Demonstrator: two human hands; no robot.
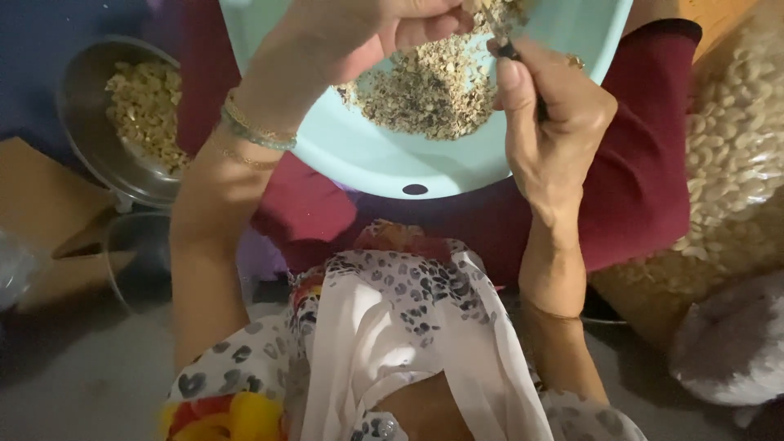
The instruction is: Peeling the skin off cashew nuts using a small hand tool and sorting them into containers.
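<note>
The left hand is closed, fingertips pinching a small piece over the pale turquoise round plastic basin of husk fragments. The right hand grips a thin dark-handled tool at the basin's upper right. A steel bowl of nuts sits well left.

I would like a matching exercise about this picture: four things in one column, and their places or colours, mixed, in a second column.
1. basin
2. metal bowl
3. right hand
4. bracelets

a. on the left wrist
b. light blue, holds husk scraps
c. far left, holds pale nuts
d. grips a thin dark tool

Pairs: 1-b, 2-c, 3-d, 4-a
</note>
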